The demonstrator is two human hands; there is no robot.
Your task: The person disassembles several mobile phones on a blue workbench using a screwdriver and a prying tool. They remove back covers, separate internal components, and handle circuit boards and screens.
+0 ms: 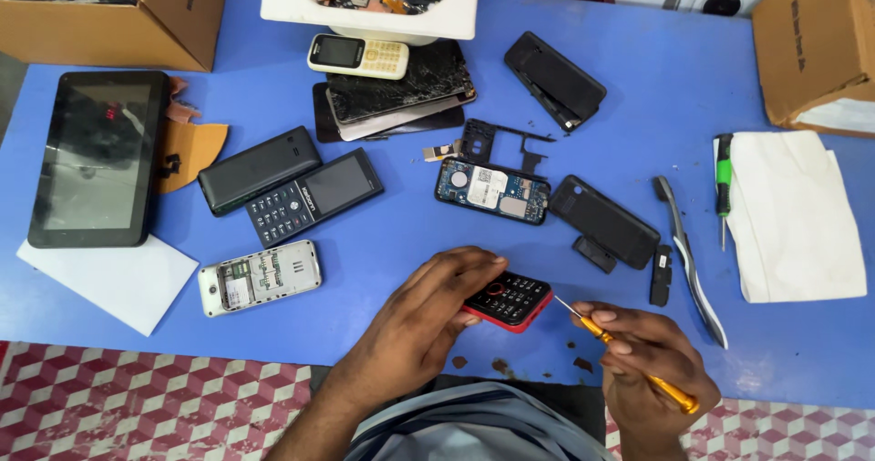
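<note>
- Far left, the tablet [98, 158] lies near the blue table's [392, 233] left edge, its lower corner on a white sheet [114, 283] that reaches toward the front edge.
- Right of it, a silver phone back [260, 278], a black keypad phone [314, 196] and a black battery cover [258, 169] sit in a cluster, well apart from your hands.
- Your left hand [428, 310] curls over the red-and-black keypad phone [510, 300], fingers closed on its left end, pinning it close to the table's front edge.
- Behind that phone, a bare strip of blue separates it from the circuit board [492, 190].
- Your right hand [652, 361] is closed around the orange screwdriver [629, 356], its tip just beside the phone's right edge.
- Right of that, a long curved strip [693, 269] and a white cloth [793, 215] lie nearby, a green screwdriver [723, 183] touching the cloth's left edge.
</note>
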